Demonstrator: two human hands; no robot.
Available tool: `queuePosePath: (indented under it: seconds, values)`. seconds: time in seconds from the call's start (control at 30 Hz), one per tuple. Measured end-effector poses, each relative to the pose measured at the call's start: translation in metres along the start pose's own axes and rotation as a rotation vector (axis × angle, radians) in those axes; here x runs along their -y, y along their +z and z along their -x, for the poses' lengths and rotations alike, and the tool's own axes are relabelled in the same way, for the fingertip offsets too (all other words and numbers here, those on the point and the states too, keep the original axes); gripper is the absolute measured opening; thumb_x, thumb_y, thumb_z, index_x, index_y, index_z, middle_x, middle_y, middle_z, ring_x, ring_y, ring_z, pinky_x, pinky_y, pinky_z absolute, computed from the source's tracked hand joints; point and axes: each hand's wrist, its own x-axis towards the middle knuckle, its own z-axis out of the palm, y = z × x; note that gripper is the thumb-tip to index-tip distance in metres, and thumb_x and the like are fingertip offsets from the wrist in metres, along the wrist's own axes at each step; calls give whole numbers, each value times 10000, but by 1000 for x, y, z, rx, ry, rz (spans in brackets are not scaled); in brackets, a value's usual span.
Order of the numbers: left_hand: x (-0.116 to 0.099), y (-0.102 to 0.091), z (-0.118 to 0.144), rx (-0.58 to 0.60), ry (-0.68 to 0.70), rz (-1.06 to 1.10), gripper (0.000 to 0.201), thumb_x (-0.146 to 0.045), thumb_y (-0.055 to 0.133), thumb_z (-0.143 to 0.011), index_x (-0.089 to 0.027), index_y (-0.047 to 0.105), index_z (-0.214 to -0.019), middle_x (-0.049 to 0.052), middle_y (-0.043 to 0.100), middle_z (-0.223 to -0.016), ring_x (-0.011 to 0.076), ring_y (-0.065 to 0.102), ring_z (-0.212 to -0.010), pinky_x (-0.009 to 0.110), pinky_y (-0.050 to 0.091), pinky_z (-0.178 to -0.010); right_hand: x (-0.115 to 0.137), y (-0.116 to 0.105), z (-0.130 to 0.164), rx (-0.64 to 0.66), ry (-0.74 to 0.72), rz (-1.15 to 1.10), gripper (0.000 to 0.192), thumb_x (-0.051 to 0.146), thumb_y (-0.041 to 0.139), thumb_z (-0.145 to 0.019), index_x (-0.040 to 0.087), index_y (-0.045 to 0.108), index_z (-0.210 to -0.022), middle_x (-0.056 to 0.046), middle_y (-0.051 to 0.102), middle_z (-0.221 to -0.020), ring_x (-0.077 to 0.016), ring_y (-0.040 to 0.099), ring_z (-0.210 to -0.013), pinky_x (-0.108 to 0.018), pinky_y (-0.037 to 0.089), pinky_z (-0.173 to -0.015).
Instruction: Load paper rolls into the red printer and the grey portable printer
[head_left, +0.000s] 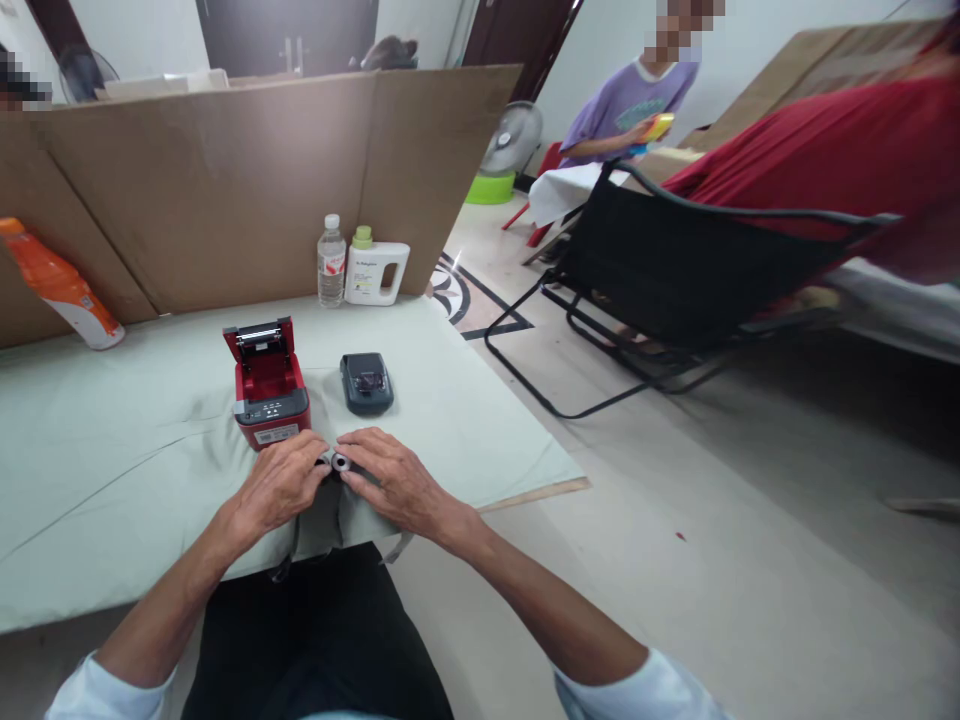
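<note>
While both hands pinch a small grey roll (340,462) between them, left hand (279,487) and right hand (394,485) meet just near of the open red printer (267,384).

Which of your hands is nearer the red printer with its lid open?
Left. The left hand sits just below the red printer, almost touching its front. The right hand lies further to the side, below the dark grey device.

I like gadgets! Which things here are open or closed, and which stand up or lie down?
Red boxy printer: lid open.
Dark grey small device: closed, flat.
Clear plastic water bottle: upright, capped.
Orange bottle: leaning on cardboard.
Small grey roll: pinched between both hands.
</note>
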Motion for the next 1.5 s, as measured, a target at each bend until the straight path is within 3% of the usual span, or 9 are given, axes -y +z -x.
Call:
queuePosePath:
  seconds: [0.33,0.57,0.73,0.9,1.13,1.2,1.3,1.4,1.5]
  values:
    - [13,-3,1,130,83,78,364,-36,497,-860,-208,668,-1131,72,724,-1077,217,698,-999,336,555,-894,-5,2,1,32,-21,87,258,238,592,-1009,190,711,-1233,-165,691,-1290,-307,638,-1186,-505,545,-1008]
    - [14,-5,11,100,29,-34,317,-69,568,-864,-219,674,-1122,64,685,-1024,209,683,-930,311,557,-822,-2,0,-2,17,-22,77,259,247,578,-1020,189,706,-1237,-156,703,-1264,-299,647,-1179,-488,557,-1018]
    - [10,-30,18,-67,27,159,295,-60,538,-885,-206,674,-1102,76,698,-1063,197,676,-960,318,568,-834,1,0,-5,-8,-9,0,374,193,570,-1002,204,632,-1370,-143,695,-1293,-286,643,-1221,-477,566,-1048]
    - [7,-56,15,-269,-25,294,264,-57,599,-849,-198,684,-1055,54,720,-1010,158,671,-835,280,573,-740,2,9,-17,-51,5,54,643,154,630,-937,213,443,-1550,-164,662,-1344,-326,636,-1258,-531,576,-1044]
    - [7,-61,10,-362,-130,427,216,-127,674,-828,-187,709,-1033,33,726,-928,146,693,-761,270,596,-714,8,33,-49,-192,-21,135,898,252,727,-896,170,237,-1645,-218,585,-1437,-361,614,-1288,-513,590,-1011]
    - [13,-60,11,-386,-155,424,209,-150,680,-829,-186,711,-1033,36,733,-933,152,700,-768,277,600,-726,10,38,-54,-252,-87,136,855,265,702,-910,158,264,-1637,-230,549,-1475,-363,586,-1324,-516,572,-1035]
    - [29,-60,11,-410,-188,391,205,-175,676,-822,-187,713,-1023,39,747,-958,161,708,-785,294,603,-753,12,40,-59,-331,-190,143,639,223,637,-940,168,448,-1548,-216,563,-1460,-341,606,-1284,-511,556,-1042]
    - [51,-61,8,-440,-231,331,227,-190,660,-801,-195,723,-1019,42,765,-1004,187,718,-856,322,601,-801,13,39,-66,-362,-262,141,393,146,563,-974,188,637,-1358,-174,657,-1331,-274,671,-1114,-455,583,-964]
    - [75,-61,-1,-469,-271,255,263,-193,627,-778,-210,736,-1017,41,777,-1022,216,714,-947,353,588,-850,10,40,-80,-347,-313,117,303,101,524,-988,169,705,-1221,-154,709,-1220,-242,686,-1059,-384,597,-893]
